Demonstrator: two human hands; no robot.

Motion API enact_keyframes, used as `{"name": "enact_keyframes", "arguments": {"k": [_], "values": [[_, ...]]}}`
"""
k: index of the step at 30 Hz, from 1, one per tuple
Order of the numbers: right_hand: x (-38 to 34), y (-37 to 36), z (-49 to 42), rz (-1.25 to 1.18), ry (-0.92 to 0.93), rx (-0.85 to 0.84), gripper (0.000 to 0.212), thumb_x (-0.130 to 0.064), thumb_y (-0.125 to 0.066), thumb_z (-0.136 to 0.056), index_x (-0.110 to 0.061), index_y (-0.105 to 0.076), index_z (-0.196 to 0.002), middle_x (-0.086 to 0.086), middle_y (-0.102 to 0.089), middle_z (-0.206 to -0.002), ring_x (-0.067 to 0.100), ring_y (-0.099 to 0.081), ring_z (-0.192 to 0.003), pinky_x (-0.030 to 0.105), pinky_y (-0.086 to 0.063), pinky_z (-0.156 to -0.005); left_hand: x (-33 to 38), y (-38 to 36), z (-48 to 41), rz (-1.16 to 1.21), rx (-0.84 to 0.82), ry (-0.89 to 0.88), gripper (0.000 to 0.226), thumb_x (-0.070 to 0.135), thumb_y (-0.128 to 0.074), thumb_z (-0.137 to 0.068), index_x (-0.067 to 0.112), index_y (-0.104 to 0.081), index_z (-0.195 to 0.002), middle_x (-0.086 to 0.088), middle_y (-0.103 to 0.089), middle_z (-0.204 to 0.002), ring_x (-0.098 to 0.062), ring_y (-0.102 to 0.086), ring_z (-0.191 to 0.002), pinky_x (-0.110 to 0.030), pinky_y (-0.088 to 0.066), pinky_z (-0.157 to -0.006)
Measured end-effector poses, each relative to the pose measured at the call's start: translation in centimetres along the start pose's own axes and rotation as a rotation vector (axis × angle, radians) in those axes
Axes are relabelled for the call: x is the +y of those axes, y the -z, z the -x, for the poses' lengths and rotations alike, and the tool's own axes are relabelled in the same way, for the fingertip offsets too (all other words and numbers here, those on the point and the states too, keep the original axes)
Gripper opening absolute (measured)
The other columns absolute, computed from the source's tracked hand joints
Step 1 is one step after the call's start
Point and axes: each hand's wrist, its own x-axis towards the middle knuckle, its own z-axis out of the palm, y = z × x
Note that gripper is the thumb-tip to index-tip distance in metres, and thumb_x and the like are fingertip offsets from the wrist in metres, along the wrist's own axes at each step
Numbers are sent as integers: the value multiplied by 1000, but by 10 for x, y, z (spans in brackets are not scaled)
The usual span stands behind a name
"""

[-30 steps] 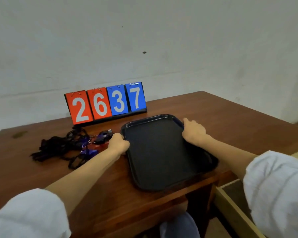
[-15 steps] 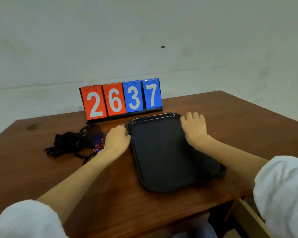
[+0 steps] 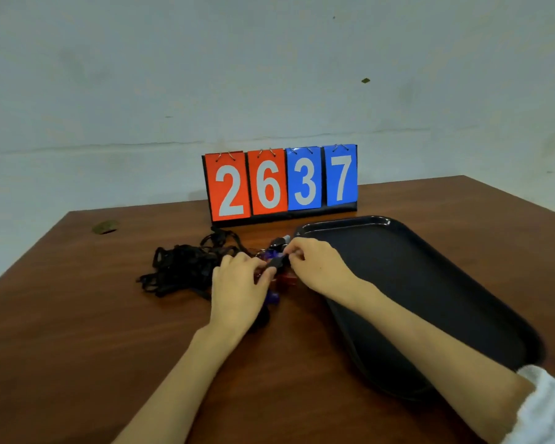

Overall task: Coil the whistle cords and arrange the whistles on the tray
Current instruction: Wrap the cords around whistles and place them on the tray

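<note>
A tangle of black cords [image 3: 186, 267] lies on the brown table, left of a black tray [image 3: 430, 270] that holds nothing. Several whistles, black, blue and red, are bunched between the cords and the tray's left rim. My left hand [image 3: 237, 283] and my right hand [image 3: 318, 264] meet over this bunch. Both pinch one black whistle [image 3: 275, 262] between their fingertips. A blue whistle [image 3: 273, 298] and a red whistle [image 3: 287, 278] show under the hands. Another black whistle [image 3: 279, 241] lies just behind them.
A flip scoreboard [image 3: 281, 184] reading 2637 stands behind the cords near the table's back edge. The tray's near right corner reaches the table's front edge. A small dark stain [image 3: 104, 226] marks the table's far left. A pale wall rises behind.
Both hands have left the tray's rims and moved left onto the whistle bunch, closing on a black whistle. The view has shifted, so the tray sits further right.
</note>
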Motion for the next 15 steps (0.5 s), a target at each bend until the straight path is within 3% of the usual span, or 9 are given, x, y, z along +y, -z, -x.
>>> {"name": "enact_keyframes", "arguments": {"k": [3,5,7,10,13,15], "values": [[-3,7,1,-184,-57,-75,25,-21,-51,-93,-21,-59,-117,-1,-65,-110,6,-60,-88,14,-43,-68,2,3,6,89,76,25,25,36,-55,-90,22,-69,-106,5,-66,-97,-15,-47,-96,-27,-29,-79],[-12,17,6,-384,-94,-118,32,-26,-54,-93,-20,-54,-124,1,-66,-109,6,-63,-86,14,-46,-67,8,8,8,156,182,55,24,34,-58,-89,21,-69,-106,6,-62,-89,-11,-44,-88,-24,-24,-77],[-21,25,14,-555,-128,-176,37,-34,-56,-90,-20,-53,-124,0,-66,-106,10,-65,-89,21,-53,-72,16,13,11,249,292,66,24,30,-61,-87,21,-69,-108,9,-52,-86,-10,-42,-85,-25,-31,-74],[-29,28,24,-706,-135,-267,29,-38,-59,-87,-25,-62,-113,0,-70,-102,14,-68,-92,30,-56,-81,26,17,14,298,390,-90,27,19,-64,-84,17,-67,-110,14,-52,-92,-7,-51,-85,-19,-46,-72],[-27,32,30,-885,-143,-171,21,-28,-60,-88,-18,-67,-104,-1,-73,-96,12,-69,-92,34,-55,-86,34,22,12,501,183,-37,38,16,-62,-87,27,-53,-122,16,-60,-95,2,-57,-88,-10,-48,-78],[-26,40,28,-1075,-175,-57,26,-30,-54,-91,-17,-62,-112,1,-72,-100,13,-68,-96,33,-54,-87,35,24,6,655,5,88,44,16,-63,-87,32,-47,-124,6,-62,-82,-2,-61,-76,-14,-51,-69]]}}
